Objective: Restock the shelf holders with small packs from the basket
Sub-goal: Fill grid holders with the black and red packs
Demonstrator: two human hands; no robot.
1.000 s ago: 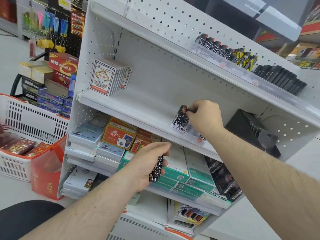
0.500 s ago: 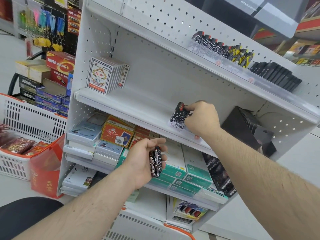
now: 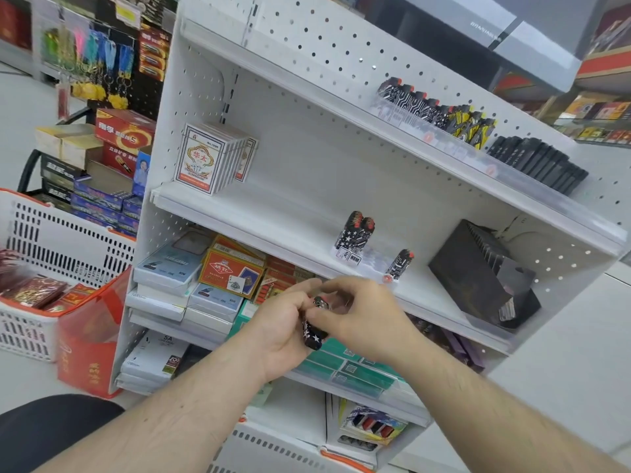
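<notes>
My left hand [image 3: 278, 331] grips a small black pack with white stars [image 3: 314, 327] in front of the lower shelf. My right hand [image 3: 362, 317] has come down to it and pinches its top end. On the middle shelf [image 3: 239, 213] a clear holder [image 3: 367, 262] carries two star-patterned packs [image 3: 355, 232] at its left end and one more black-and-white pack [image 3: 399, 264] at its right. The white basket [image 3: 51, 240] with an orange rim stands at the left with red packs inside.
A stack of playing-card boxes [image 3: 205, 158] stands at the left of the middle shelf, a black display stand [image 3: 485, 274] at its right. The upper shelf holds a row of lighters [image 3: 440, 110] and black packs [image 3: 539, 162]. Boxes [image 3: 191, 278] fill the lower shelf.
My right hand let go of the pack it set in the holder and dropped down to the pack in my left hand. My left hand rose slightly.
</notes>
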